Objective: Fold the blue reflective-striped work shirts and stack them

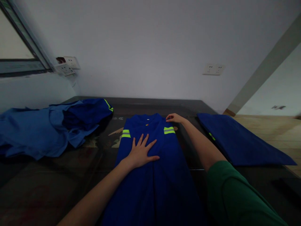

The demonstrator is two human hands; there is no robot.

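Observation:
A dark blue garment (pixel 171 163) with a yellow-green and grey reflective band on each side lies lengthwise on the dark table (pixel 54 188). Its collar points toward the wall. My left hand (pixel 141 152) rests flat on the front of the garment with its fingers spread. At the garment's upper right corner, just above the right band, my right hand (pixel 173 118) has its fingers curled and pinched together at the blue cloth edge.
Crumpled light and dark blue clothes (pixel 42 128) are heaped at the left. A folded blue garment (pixel 242 141) lies at the right, near the table edge. Behind the table stands a wall with sockets (pixel 213 69). A dark object (pixel 291 186) sits at the lower right.

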